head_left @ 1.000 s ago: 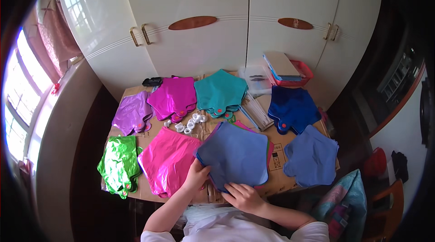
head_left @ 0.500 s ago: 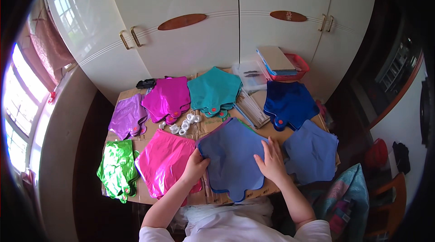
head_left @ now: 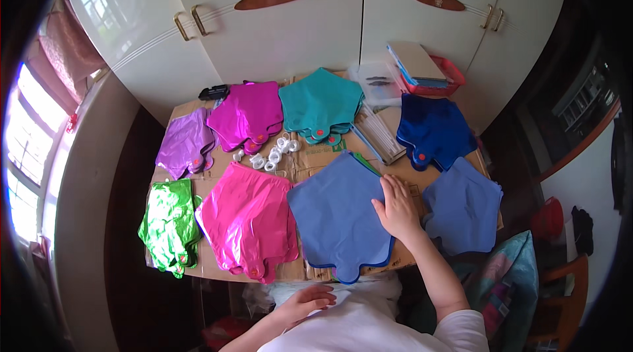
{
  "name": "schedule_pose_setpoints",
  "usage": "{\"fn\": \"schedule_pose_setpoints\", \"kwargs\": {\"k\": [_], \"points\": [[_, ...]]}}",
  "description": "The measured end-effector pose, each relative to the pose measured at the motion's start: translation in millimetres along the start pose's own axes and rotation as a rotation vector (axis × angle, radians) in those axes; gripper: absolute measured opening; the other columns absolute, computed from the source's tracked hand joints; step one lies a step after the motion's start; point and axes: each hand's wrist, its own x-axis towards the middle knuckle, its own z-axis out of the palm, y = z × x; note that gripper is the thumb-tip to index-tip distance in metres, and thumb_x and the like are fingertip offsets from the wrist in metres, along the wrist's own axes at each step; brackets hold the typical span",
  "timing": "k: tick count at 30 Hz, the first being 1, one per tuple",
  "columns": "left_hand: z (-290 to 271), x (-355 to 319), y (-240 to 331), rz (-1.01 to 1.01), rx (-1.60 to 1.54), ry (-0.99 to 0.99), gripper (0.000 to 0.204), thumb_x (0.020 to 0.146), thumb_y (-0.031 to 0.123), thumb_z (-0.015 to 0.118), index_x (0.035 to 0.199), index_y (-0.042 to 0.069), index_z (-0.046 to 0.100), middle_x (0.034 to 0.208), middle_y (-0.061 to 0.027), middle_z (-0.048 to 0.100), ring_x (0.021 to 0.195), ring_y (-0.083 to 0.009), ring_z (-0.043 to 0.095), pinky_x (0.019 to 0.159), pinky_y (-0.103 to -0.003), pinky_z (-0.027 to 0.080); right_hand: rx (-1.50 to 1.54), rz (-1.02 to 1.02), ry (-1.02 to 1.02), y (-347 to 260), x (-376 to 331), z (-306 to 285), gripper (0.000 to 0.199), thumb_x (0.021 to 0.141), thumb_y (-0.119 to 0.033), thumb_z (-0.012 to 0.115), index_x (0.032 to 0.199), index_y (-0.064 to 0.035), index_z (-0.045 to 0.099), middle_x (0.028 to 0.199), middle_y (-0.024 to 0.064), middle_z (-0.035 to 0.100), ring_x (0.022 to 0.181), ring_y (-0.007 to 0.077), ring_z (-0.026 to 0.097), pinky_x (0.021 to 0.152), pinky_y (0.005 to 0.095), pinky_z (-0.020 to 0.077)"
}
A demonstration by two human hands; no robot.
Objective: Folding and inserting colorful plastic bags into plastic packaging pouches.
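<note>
In front of me lies a stack of flat, blue-grey star-shaped foil balloons [head_left: 339, 213], its tab pointing toward me and a green edge peeking out at its far right. My right hand [head_left: 397, 210] rests on the right edge of this stack, fingers stretched out and holding nothing. Close to my shirt, beyond the near table edge, my left hand [head_left: 305, 304] is free of any object, its fingers loosely extended. To the left of the stack is a pink foil balloon pile [head_left: 247, 220]; to the right, another blue-grey pile [head_left: 465, 207].
Farther back are purple [head_left: 184, 144], magenta [head_left: 245, 116], teal [head_left: 321, 108] and dark blue piles [head_left: 435, 131]. Shiny green balloons [head_left: 168, 226] lie at left. White ribbon rolls [head_left: 273, 156], a box of white sticks [head_left: 379, 133] and a red basket [head_left: 452, 78] share the cardboard-covered table [head_left: 316, 166].
My left hand has let go of the blue-grey stack's left edge and drawn back toward my body. The right hand stays at the right edge. The view has shifted slightly.
</note>
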Motion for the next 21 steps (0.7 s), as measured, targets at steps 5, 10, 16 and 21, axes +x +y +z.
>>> {"fn": "schedule_pose_setpoints", "kwargs": {"k": [5, 10, 16, 21], "points": [[7.8, 27.8, -12.5, -0.07, -0.455, -0.046, 0.047, 0.092, 0.017, 0.057, 0.13, -0.004, 0.041, 0.13, -0.0202, 0.051, 0.126, -0.0312, 0.046, 0.104, -0.043, 0.039, 0.03, -0.052, 0.008, -11.2, -22.3, -3.1, 0.051, 0.09, -0.026, 0.056, 0.128, 0.0035, 0.04, 0.13, 0.0225, 0.046, 0.125, 0.038, 0.041, 0.106, 0.0518, 0.0292], [12.6, 40.5, 1.5, -0.234, -0.575, 0.044, 0.042, 0.093, 0.016, 0.05, 0.127, -0.008, 0.042, 0.123, -0.021, 0.056, 0.116, -0.0334, 0.054, 0.096, -0.044, 0.046, 0.066, -0.052, 0.022, -14.6, -37.0, -10.1, 0.05, 0.089, -0.025, 0.057, 0.127, 0.0032, 0.041, 0.127, 0.0215, 0.049, 0.123, 0.0375, 0.044, 0.106, 0.0506, 0.0305], [22.9, 38.3, -4.0, -0.199, -0.318, 0.084, 0.029, 0.098, 0.008, 0.04, 0.121, -0.008, 0.048, 0.109, -0.0207, 0.062, 0.1, -0.0307, 0.064, 0.083, -0.038, 0.054, 0.167, -0.044, -0.033, -13.7, -27.7, -23.5, 0.052, 0.087, -0.026, 0.061, 0.126, 0.0027, 0.043, 0.122, 0.0212, 0.051, 0.117, 0.0377, 0.047, 0.102, 0.0467, 0.0347], [41.9, 34.9, -26.9, 0.155, 0.421, 0.077, 0.024, 0.098, 0.005, 0.041, 0.115, -0.004, 0.055, 0.104, -0.016, 0.065, 0.093, -0.0257, 0.065, 0.081, -0.035, 0.054, 0.298, 0.076, -0.138, -5.1, -5.0, -25.0, 0.063, 0.086, -0.031, 0.064, 0.133, 0.0017, 0.037, 0.124, 0.0225, 0.051, 0.118, 0.0366, 0.047, 0.1, 0.043, 0.0373]]}}
